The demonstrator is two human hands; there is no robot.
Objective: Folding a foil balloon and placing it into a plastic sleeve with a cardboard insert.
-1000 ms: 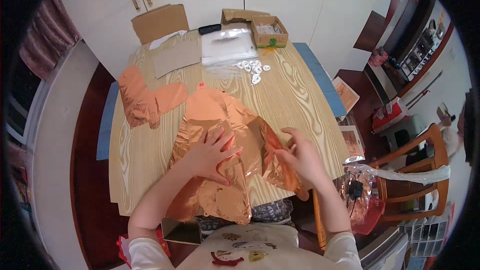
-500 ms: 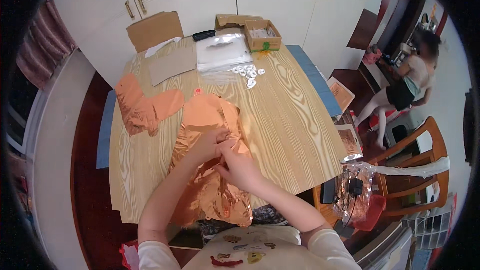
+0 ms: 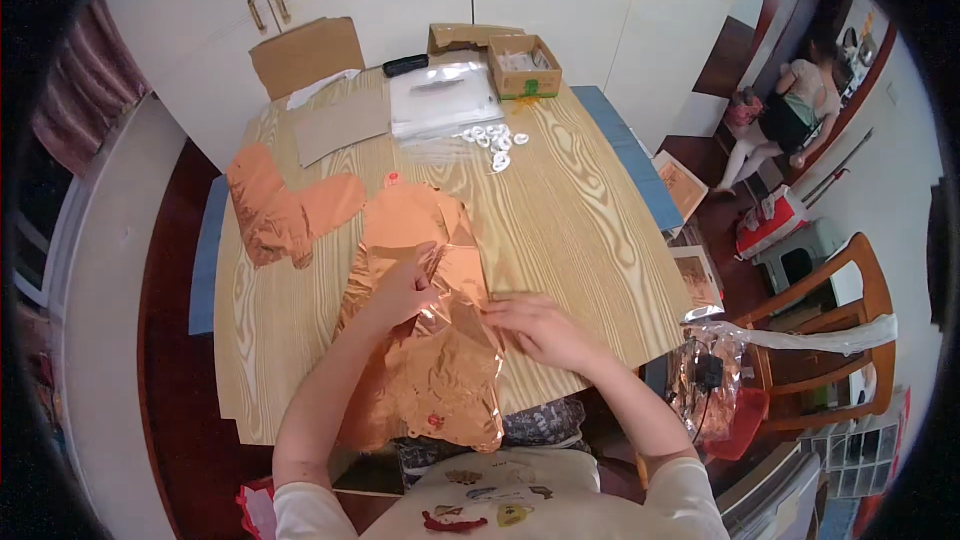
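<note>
A large rose-gold foil balloon point(image 3: 440, 360), flat and creased, lies before me and hangs over the near table edge. My left hand point(image 3: 405, 290) is bent over its middle, fingers closed on a fold of the foil. At the balloon's right edge, my right hand point(image 3: 545, 330) rests with fingers stretched out, the tips touching the foil. A second flat rose-gold foil balloon point(image 3: 285, 215) lies to the left, apart from my hands. Near the top of the large balloon is a small red mark point(image 3: 392, 179).
On the far part of the wooden table point(image 3: 570, 250) are white rings point(image 3: 497, 143), clear plastic sleeves point(image 3: 445, 105), cardboard point(image 3: 340, 128), a black case point(image 3: 405, 65) and a small carton point(image 3: 525, 65). A wooden chair point(image 3: 860, 340) stands right. Another person point(image 3: 800, 110) is at the far right.
My hands were together over the balloon; now they are apart, the right one moved right to the foil's edge. The near part of the foil lies flatter. The other person has moved farther away.
</note>
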